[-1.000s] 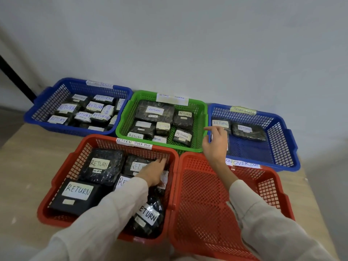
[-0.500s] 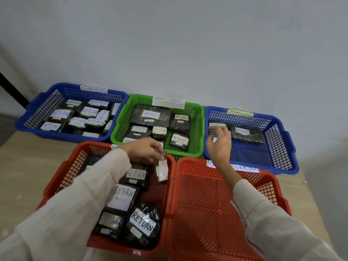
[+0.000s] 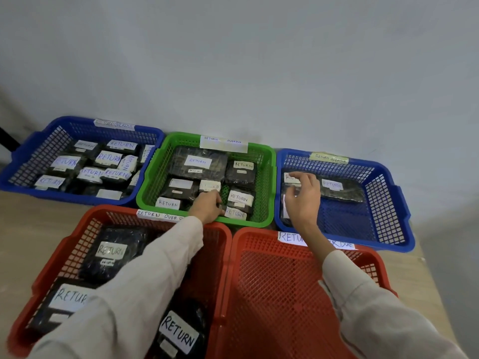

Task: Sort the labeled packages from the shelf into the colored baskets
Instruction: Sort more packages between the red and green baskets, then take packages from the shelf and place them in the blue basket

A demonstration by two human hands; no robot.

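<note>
Five baskets sit on a table. My left hand (image 3: pixel 207 206) reaches into the front of the green basket (image 3: pixel 144 200), fingers pinched on a small black package (image 3: pixel 234 213) labeled RETURN, which is low among the other packages there. My right hand (image 3: pixel 302 200) is inside the right blue basket (image 3: pixel 388 216), fingers curled on a black package (image 3: pixel 285 189) standing against its left wall. A second package (image 3: pixel 342 190) lies flat behind it. The left red basket (image 3: pixel 77 229) holds several RETURN packages, partly hidden by my left sleeve.
The left blue basket (image 3: pixel 26 161) is full of labeled packages. The right red basket (image 3: pixel 280 294) has nothing in it. Each basket carries a paper tag on its far rim. A plain wall stands right behind the baskets; the wooden table (image 3: pixel 15 229) shows at both sides.
My left hand carried the small package out of the left red basket and forward into the green basket. My right hand stayed on the package in the right blue basket.
</note>
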